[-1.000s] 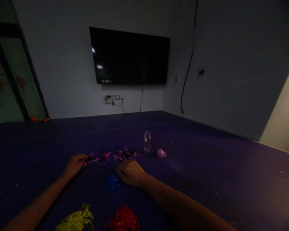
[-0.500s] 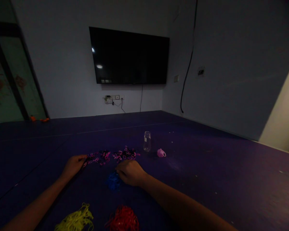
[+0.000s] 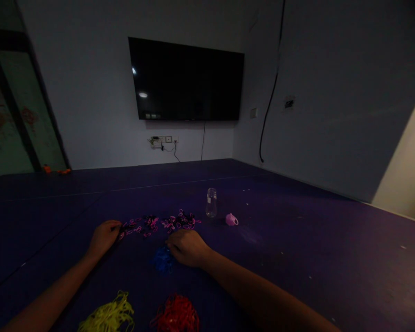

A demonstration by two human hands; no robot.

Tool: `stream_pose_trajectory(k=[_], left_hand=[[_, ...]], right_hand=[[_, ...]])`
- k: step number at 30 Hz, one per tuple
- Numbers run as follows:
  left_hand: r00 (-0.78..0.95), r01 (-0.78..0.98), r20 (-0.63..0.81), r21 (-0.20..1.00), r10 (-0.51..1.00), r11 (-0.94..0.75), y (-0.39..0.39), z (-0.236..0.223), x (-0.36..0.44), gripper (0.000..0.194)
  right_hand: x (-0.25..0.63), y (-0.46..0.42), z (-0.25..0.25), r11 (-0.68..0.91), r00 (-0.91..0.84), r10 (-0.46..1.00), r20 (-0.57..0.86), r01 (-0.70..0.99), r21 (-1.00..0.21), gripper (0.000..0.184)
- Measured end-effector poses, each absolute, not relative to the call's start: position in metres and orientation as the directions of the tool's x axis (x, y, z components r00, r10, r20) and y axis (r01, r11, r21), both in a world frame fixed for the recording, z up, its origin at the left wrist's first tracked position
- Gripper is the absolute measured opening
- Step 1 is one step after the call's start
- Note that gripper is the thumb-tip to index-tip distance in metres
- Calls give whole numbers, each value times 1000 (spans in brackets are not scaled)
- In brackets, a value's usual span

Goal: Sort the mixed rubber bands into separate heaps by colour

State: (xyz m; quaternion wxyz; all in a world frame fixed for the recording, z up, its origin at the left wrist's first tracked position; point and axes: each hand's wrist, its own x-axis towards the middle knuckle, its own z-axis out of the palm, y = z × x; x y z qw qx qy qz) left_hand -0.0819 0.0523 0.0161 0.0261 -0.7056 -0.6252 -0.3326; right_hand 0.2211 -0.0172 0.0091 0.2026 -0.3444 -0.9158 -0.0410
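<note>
My left hand [image 3: 104,238] rests on the purple surface with its fingers pinched together at the left end of a scatter of pink and black elastic bands [image 3: 151,222]. Whatever its fingertips might hold is too dark to see. Closed and knuckles up, my right hand [image 3: 187,248] lies just behind a heap of blue bands [image 3: 163,260], close beside it; its fingertips are hidden. Nearer to me are a yellow heap of bands [image 3: 109,316] and a red heap of bands [image 3: 178,314]. A clear bottle [image 3: 211,207] stands upright beyond my right hand, beside a pink cap with a loop [image 3: 230,219].
The purple floor-like surface [image 3: 297,244] runs to the walls, with small white specks at right. A black television [image 3: 188,80] hangs above wall sockets [image 3: 164,140]. A dark cable [image 3: 269,106] dangles at right. Small orange objects [image 3: 55,170] lie far left.
My left hand has drawn back slightly to the left, off the edge of the pink and black bands. My right hand and the heaps look unmoved.
</note>
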Motion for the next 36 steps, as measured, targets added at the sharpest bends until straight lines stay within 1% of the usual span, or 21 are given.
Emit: stream_pose_trajectory(k=[4,7,16,21,26,28,31,36], left_hand=[[42,870,495,409,868,-275,50,20,-74,34],[79,853,461,427,884,-300,51,22,-70,33],[87,844,376,464,923,-269,54,18,-72,33],[115,861,337,436,934,-263,58,13,-75,38],[165,884,368,356,915,-303,62,11,-78,38],[186,883,372,342,909,-321,63,10,-78,36],[197,871,376,356,905,-338,63,11,-79,34],[165,843,446,398,880,-360,60,14,-77,33]], right_hand=[[221,-18,10,762,-686,609,398,645,-56,23],[222,-18,10,764,-686,608,400,642,-60,24],[222,-15,7,764,-690,610,388,643,-58,24],[221,-17,10,770,-692,599,402,635,-54,23],[221,-19,15,777,-705,586,400,628,-30,20],[221,-19,16,776,-708,585,394,630,-21,19],[221,-20,16,772,-705,589,396,635,-18,19],[221,-20,16,769,-698,596,396,639,-31,20]])
